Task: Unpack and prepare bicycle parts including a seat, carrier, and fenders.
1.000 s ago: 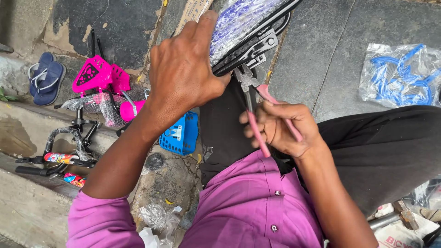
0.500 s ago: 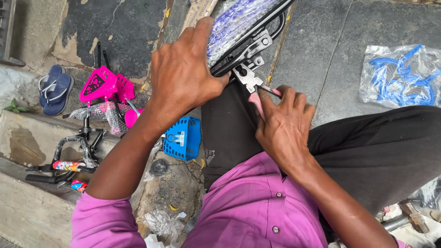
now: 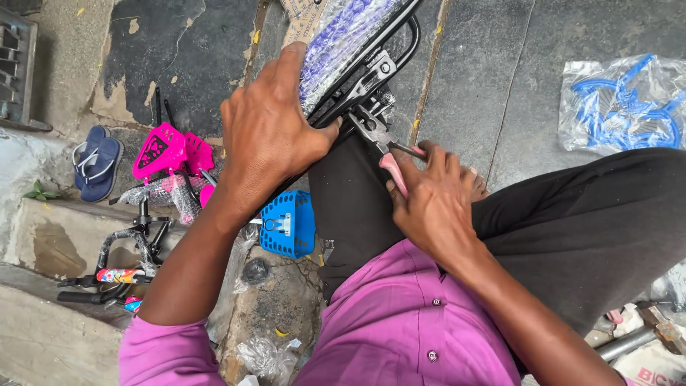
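Observation:
My left hand grips a plastic-wrapped bicycle saddle by its side, steadying it against my knee. The saddle's black metal rails and clamp face me. My right hand is closed around pink-handled pliers, whose jaws bite the clamp's nut just under the rails. I sit with black trousers and a purple shirt below the hands.
A blue plastic basket lies by my left knee. A pink child's bicycle part and handlebars rest on the stone steps at left, near blue sandals. A bag of blue plastic parts lies at right.
My right hand rolled over the pliers, palm turning down, twisting them at the clamp. The saddle and my left hand stayed almost where they were; the view shifted slightly.

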